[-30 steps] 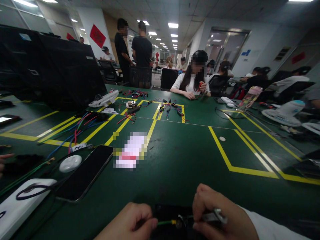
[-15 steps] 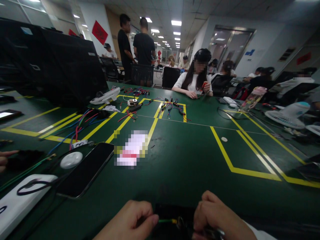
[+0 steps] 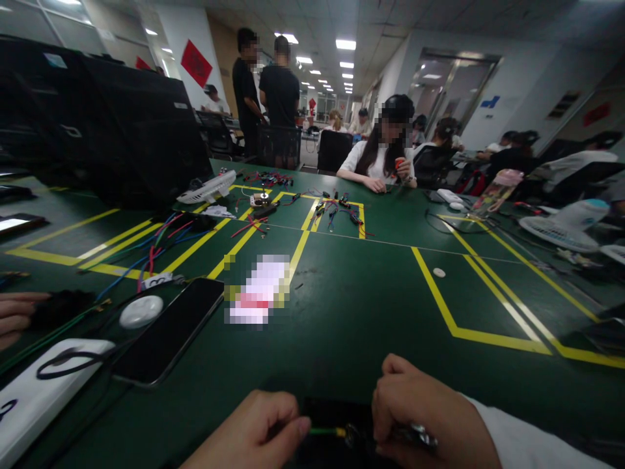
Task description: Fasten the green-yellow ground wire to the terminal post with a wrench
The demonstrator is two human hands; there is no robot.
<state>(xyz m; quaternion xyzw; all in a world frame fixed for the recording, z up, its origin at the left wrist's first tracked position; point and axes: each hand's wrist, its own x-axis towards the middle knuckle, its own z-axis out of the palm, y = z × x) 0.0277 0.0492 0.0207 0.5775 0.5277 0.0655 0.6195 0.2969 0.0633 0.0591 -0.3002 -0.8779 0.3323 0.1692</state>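
At the bottom edge of the green table [image 3: 361,312], my left hand [image 3: 254,433] pinches a thin green wire [image 3: 323,431] whose yellow-sleeved end points right. My right hand [image 3: 420,417] is closed around a metal tool [image 3: 417,435], its tip meeting the wire's end over a small black block [image 3: 336,417]. The lower parts of both hands are cut off by the frame.
A black phone [image 3: 168,335], a white round puck [image 3: 140,311] and a white box with a black cable [image 3: 29,397] lie at left, near another person's hand [image 3: 17,312]. Coloured wires [image 3: 151,251] and yellow tape lines cross the table. People sit and stand beyond.
My right hand dipped low, then rose again and turned, hiding more of the metal tool. The hand at the left edge reached further in. The view shifted slightly.
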